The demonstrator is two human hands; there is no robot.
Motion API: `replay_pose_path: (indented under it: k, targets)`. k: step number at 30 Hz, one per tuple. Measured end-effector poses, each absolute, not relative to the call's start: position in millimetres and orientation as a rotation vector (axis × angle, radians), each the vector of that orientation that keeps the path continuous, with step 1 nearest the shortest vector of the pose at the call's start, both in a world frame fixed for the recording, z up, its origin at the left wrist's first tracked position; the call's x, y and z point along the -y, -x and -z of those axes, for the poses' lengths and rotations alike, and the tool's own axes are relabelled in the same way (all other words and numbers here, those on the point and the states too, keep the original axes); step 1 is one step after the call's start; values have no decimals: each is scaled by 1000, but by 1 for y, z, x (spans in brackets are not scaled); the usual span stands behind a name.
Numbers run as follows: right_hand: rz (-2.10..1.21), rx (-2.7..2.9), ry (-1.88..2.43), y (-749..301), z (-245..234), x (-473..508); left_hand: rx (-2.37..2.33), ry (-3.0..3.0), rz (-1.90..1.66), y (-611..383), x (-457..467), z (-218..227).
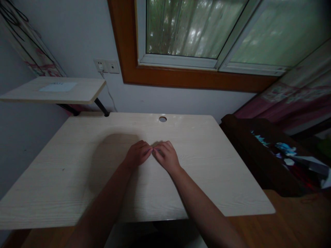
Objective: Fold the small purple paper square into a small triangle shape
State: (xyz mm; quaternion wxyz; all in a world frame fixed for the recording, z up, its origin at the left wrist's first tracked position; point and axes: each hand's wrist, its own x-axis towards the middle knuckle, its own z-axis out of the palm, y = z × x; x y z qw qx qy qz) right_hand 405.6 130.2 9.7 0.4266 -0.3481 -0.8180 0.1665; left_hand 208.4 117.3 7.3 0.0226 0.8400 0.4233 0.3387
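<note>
Both my hands rest on a pale wooden desk (77,172), meeting near its middle. My left hand (138,154) is curled with its fingertips pinched toward the right hand. My right hand (167,155) is curled the same way, its fingertips touching those of the left. Between the fingertips there may be something very small and pale, too small to name. Both forearms reach in from the lower edge of the view.
A round cable hole (162,119) sits at the desk's far edge. A raised shelf (85,91) with a white sheet (58,86) stands at the back left, under a wall socket (106,65). A dark wooden cabinet (248,151) with clutter lies right. A window is above.
</note>
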Motion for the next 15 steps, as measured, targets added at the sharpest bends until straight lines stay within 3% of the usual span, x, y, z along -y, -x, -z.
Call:
replay_pose_path:
  k: [8,15]
  targets:
    - [-396,2041,885,-405,-10,-130,-1293,-2599,-1111,-208,-117,-8]
    - [-495,1583,1169,-413,-7,-138,-1405,-2379,-1314,-202,-117,-8]
